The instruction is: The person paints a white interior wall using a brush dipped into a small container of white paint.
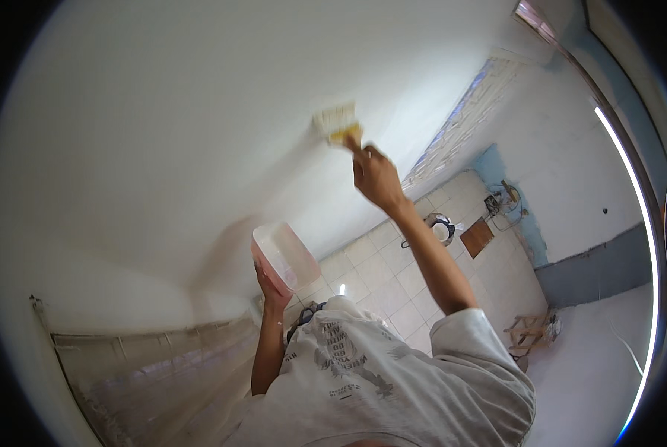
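Note:
My right hand [375, 174] grips the handle of a wide paintbrush [336, 122] with pale bristles and a yellow band. Its bristles are at the white wall [199, 112]; slight blur hides whether they touch it. Lower and to the left, my left hand [271, 286] holds a translucent pinkish plastic tub [286, 256] from its side and underneath. The tub is tilted, its open top facing up towards me, and a whitish coating shows inside. Shadows of the tub and of the brush fall on the wall.
Pale tiles cover the floor [386, 260]. Beyond my right forearm stand a bucket [441, 229] and a brown board [477, 238], with tangled wires [503, 204] by the far wall. A wooden stool-like frame [529, 331] is at right. Translucent sheeting [166, 369] hangs at lower left.

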`<state>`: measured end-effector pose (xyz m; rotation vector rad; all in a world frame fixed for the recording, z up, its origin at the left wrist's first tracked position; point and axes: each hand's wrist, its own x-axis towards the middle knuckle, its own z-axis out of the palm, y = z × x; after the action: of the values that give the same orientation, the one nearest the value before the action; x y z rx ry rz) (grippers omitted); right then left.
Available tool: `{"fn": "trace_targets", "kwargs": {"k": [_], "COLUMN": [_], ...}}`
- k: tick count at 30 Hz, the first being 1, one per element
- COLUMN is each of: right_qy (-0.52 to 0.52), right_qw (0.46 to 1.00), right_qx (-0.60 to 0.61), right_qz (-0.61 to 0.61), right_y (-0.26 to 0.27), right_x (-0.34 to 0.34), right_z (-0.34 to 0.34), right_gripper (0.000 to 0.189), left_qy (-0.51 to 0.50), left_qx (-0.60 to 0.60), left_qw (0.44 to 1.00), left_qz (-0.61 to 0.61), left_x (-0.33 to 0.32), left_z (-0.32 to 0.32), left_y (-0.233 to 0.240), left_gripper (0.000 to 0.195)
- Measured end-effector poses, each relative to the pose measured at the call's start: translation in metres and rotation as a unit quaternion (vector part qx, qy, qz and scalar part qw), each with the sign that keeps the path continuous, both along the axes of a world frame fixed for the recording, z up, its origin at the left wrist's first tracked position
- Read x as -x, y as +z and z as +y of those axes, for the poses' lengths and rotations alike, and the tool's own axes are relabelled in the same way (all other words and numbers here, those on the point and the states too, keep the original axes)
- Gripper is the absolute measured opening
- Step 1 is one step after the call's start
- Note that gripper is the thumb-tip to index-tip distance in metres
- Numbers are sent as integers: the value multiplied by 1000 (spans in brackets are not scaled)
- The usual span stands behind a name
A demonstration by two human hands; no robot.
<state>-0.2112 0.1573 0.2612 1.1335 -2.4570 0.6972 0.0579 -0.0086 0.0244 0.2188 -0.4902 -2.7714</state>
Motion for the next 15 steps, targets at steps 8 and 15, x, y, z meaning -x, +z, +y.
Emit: {"fn": "trace_targets", "kwargs": {"k": [8, 15], "right_qy": [93, 150], "right_qw": [937, 909], "right_qx": [34, -139], "right_qz": [-336, -362], "right_y": [-15, 1], "right_x": [-85, -125], "right_z": [51, 56], "right_gripper": [19, 23], "left_qy": [-28, -9], "left_qx": [18, 109], "left_qw": [998, 985], "left_qz": [47, -130], "left_x": [-8, -26], "left_z": [0, -6], "left_y": [51, 16], "left_gripper": [78, 82]}}
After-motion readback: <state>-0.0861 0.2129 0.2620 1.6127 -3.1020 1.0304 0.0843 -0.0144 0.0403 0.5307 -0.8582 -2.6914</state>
